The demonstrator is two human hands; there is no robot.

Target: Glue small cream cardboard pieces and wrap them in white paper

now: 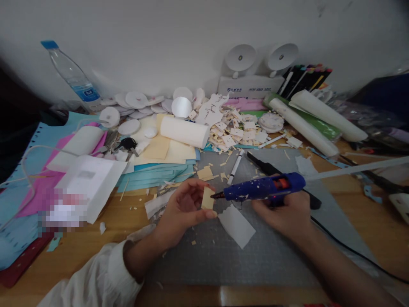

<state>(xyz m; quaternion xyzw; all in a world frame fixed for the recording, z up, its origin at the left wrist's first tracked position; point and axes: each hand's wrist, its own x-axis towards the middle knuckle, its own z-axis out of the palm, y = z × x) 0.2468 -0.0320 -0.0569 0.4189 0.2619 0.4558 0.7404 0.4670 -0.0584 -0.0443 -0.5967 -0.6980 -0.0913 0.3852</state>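
Between the thumb and fingers of my left hand [180,209] is a small pale-yellow card piece [208,198], held upright by its edges. My right hand [287,213] grips a blue glue gun [255,189] spotted with white. Its dark nozzle points left and meets the face of the card piece, or comes very close to it. A long whitish glue stick [361,168] runs out of the gun's back end. Below the nozzle, a torn white paper scrap [238,226] lies on the grey cutting mat [255,264].
Behind my hands are a white marker [235,167], a black-handled tool [260,162] and a heap of small cream card pieces [236,130]. Paper rolls [184,131] and stacked coloured sheets [156,175] fill the left. A water bottle [72,72] leans at the wall. The gun's black cord [351,253] trails right.
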